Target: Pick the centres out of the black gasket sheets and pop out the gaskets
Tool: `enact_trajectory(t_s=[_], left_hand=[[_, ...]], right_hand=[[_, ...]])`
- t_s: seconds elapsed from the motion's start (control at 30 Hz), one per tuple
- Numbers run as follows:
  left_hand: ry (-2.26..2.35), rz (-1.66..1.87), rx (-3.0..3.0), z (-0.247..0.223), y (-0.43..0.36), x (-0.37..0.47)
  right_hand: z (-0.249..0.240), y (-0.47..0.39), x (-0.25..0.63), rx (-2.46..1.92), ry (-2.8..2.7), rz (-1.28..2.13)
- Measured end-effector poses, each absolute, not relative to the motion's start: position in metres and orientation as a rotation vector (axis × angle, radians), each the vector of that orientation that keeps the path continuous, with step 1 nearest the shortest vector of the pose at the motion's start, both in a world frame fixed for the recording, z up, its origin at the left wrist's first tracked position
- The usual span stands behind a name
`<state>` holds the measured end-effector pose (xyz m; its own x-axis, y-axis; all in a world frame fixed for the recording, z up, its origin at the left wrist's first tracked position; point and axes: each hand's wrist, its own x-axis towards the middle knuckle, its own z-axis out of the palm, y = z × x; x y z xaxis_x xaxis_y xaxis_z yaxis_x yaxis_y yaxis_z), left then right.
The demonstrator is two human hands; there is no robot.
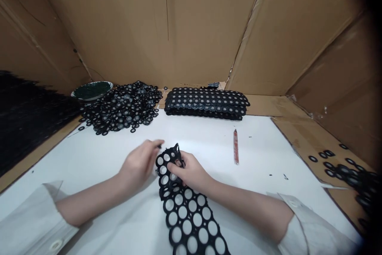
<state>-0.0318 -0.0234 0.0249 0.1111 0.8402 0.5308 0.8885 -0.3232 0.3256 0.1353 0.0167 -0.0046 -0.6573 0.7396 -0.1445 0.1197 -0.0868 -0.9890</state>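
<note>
A black perforated sheet (187, 226) with rows of round holes runs from the front edge up to the middle of the white tabletop. My right hand (191, 170) grips its upper end, thumb on top, and that end is bent up and folded over. Just left of it, my left hand (139, 162) is closed in a pinch, with a small black scrap (159, 146) at its fingertips. The scrap is too small to make out clearly. My left hand is close to the sheet's top left edge; I cannot tell whether they touch.
Loose black rings (125, 108) are heaped at the back left, beside a bowl (92, 90) with dark green contents. A stack of perforated sheets (205, 102) lies at the back. A red-wrapped pointed tool (236, 147) rests to the right. More rings (349, 173) lie on cardboard far right.
</note>
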Motion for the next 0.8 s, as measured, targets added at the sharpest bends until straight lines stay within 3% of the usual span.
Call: enact_trajectory(t_s=[0.13, 0.4, 0.57, 0.8], left_hand=[[-1.775, -0.794, -2.59, 0.005, -0.029, -0.014], [-2.244, -1.161, -2.775, 0.028, -0.023, -0.009], [-2.473, -1.266, -1.812, 0.037, 0.021, -0.088], [-2.495, -0.977, -1.367, 0.064, 0.055, -0.236]], right_hand=[[-0.006, 0.013, 0.134, -0.883, -1.824, 1.607], [-0.004, 0.012, 0.136, -0.8, -1.905, 1.615], [-0.002, 0.013, 0.139, -0.866, -1.828, 1.664], [0.0, 0.01, 0.141, -0.932, -1.862, 1.717]])
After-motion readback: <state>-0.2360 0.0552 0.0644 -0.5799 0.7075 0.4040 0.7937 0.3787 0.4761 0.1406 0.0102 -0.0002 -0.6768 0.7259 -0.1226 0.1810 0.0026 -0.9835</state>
